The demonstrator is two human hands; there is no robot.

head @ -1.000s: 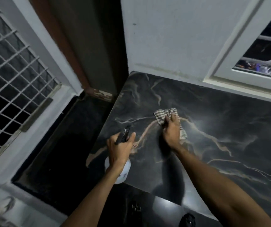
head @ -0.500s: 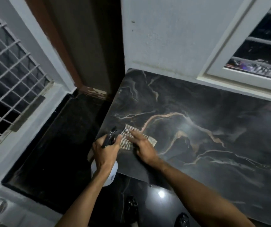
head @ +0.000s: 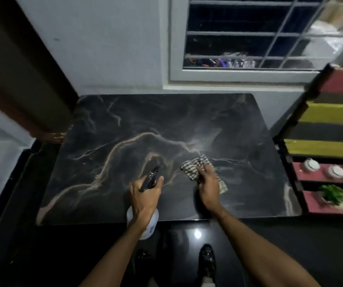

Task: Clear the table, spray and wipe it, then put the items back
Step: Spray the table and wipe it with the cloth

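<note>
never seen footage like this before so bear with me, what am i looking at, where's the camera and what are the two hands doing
There is no machine here: a person works with two bare hands, and the one camera sits on their head, looking forward and down, so the arms reach in from the bottom edge.

The dark marbled table stands against a wall under a barred window. Only the cloth lies on it.

The left hand has its grip closed around a white spray bottle with a dark nozzle, held over the table's near edge. The right hand presses a striped cloth flat on the tabletop, for wiping.

To the right stands a coloured shelf holding two small white pots and a green plant.
</note>
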